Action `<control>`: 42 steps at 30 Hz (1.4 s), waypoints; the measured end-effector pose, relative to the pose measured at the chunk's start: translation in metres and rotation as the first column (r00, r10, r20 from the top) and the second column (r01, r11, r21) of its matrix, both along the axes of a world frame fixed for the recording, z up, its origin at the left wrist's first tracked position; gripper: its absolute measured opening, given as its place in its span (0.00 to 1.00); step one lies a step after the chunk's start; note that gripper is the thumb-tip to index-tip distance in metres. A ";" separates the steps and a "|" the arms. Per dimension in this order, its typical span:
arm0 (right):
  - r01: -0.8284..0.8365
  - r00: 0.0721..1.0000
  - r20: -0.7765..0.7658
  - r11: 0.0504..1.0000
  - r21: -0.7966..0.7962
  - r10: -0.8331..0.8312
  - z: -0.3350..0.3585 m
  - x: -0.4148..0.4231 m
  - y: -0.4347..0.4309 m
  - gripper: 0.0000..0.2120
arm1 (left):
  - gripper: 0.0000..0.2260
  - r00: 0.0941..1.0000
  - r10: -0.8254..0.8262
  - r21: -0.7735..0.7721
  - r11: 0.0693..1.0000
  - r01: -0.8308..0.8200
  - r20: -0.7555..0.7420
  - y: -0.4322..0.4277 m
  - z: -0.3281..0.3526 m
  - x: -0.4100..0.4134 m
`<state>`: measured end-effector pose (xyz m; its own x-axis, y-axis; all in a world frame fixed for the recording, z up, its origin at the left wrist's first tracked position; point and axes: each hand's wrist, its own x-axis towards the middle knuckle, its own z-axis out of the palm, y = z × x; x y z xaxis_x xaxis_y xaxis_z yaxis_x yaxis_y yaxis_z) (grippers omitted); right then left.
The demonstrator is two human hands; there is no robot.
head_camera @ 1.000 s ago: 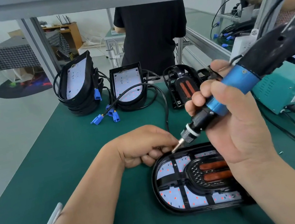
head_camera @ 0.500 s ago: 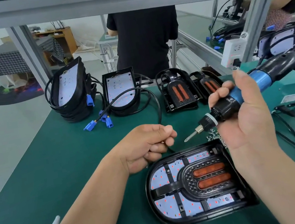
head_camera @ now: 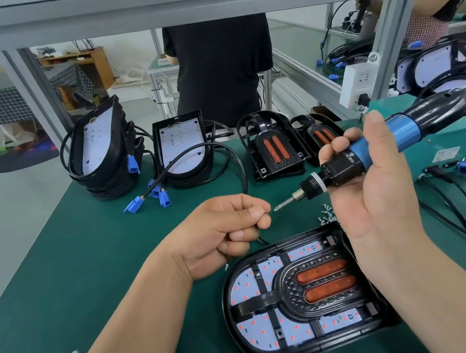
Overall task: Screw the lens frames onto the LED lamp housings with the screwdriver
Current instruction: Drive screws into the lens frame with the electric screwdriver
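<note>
While it hangs above the worktop (head_camera: 88, 279), screwdriver (head_camera: 376, 148): in R hand (head_camera: 377, 191), grip curled round barrel, bit pointing at L hand.
L hand (head_camera: 222, 231): grip pressed together, thumb + forefinger tips just beside bit; can't tell if sth tiny sits between.
Lamp (head_camera: 254, 332): flat on worktop under both hands, frame (head_camera: 319, 282) w/ 2 orange strips on it.
Screws (head_camera: 327, 215): loose by lamp's far edge.
</note>
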<state>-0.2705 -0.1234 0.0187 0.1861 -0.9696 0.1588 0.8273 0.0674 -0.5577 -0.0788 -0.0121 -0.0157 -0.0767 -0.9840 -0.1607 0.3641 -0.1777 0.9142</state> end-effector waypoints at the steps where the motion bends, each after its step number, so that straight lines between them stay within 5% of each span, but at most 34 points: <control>1: 0.001 1.000 0.002 1.000 0.000 -0.001 0.000 0.000 0.000 0.19 | 0.04 1.000 -0.009 0.001 1.000 0.009 0.002 0.000 0.000 -0.001; 15: -0.032 0.999 -0.025 0.999 -0.038 0.031 -0.003 0.002 0.001 0.13 | 0.06 0.998 -0.046 -0.029 0.998 0.047 0.042 0.000 0.002 -0.006; 25: -0.006 0.995 -0.096 0.999 -0.049 0.002 0.000 0.004 0.005 0.22 | 0.06 0.983 0.026 -0.037 0.999 -0.020 0.183 -0.001 0.000 -0.005; 36: -0.017 0.998 -0.062 0.999 0.048 0.020 0.003 0.003 0.006 0.15 | 0.08 0.985 -0.004 -0.030 0.999 0.010 0.174 0.002 0.005 -0.005; 42: -0.129 0.992 0.019 0.991 0.037 0.128 0.011 -0.002 0.008 0.09 | 0.13 0.891 -0.118 0.098 0.992 0.083 0.438 0.010 0.010 -0.001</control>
